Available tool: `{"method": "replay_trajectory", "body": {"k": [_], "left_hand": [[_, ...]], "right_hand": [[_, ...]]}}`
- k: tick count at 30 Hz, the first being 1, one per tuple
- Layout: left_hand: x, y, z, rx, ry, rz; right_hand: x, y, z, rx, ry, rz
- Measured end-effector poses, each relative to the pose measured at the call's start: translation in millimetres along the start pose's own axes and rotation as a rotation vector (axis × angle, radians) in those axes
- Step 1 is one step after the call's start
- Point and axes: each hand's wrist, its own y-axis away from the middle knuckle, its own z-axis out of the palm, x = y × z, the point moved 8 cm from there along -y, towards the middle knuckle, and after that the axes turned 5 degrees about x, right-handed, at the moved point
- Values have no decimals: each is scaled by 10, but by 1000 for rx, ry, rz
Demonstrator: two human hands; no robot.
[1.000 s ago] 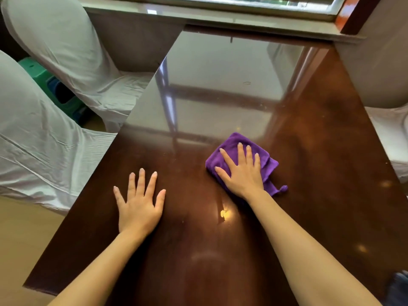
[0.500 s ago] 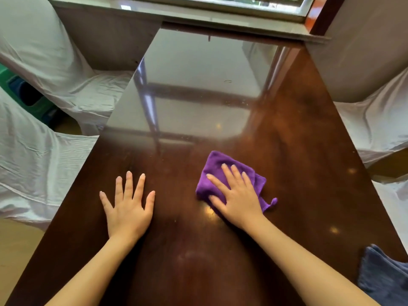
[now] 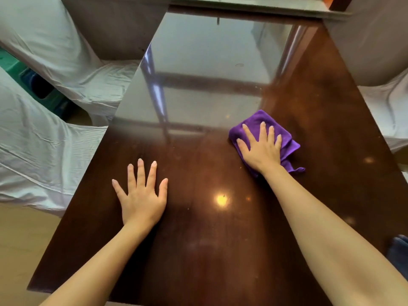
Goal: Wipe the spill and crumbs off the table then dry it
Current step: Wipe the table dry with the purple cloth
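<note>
A folded purple cloth (image 3: 288,142) lies on the glossy dark brown table (image 3: 209,250), right of its middle. My right hand (image 3: 261,149) presses flat on the cloth with fingers spread, covering most of it. My left hand (image 3: 141,195) rests palm down on the bare tabletop nearer the left edge, fingers apart, holding nothing. Faint specks dot the wood around the cloth and near a small ring mark (image 3: 239,65) farther back. A bright lamp reflection shines between my arms.
Chairs under white covers stand along the left side (image 3: 44,133) and at the right (image 3: 388,107). A dark blue cloth (image 3: 399,252) peeks in at the right table edge. A window sill (image 3: 242,5) borders the far end. A green crate (image 3: 33,85) sits on the floor at left.
My right hand has slid the purple cloth to the right and away from me, after first drawing it nearer. My left hand stays planted on the table.
</note>
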Motion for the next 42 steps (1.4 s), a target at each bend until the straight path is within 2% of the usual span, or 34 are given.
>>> {"method": "replay_trajectory", "body": {"k": [7,15,22,27,32,39,42], "left_hand": [[8,6,-2,-19,17,6],[11,-15,9,-23,44,15],[18,-20,25,-38,63,22],[42,48,9,-60,50,54],[81,504,-20,-33,35,137],[142,1027,-70,-32,37,148],[150,1105,-86,-22,39,130]], "right_hand": [[-513,731,64,-44,-41,-215],[-1159,2165,90,-78,-98,-359],[-1029,2899,5,-86,-63,-432],[-794,2939,-43,-59,-60,-380],[-409,2854,-77,-23,-90,-279],[904,2584,-386,41,57,-3],[1096,2759,-425,41,70,108]]}}
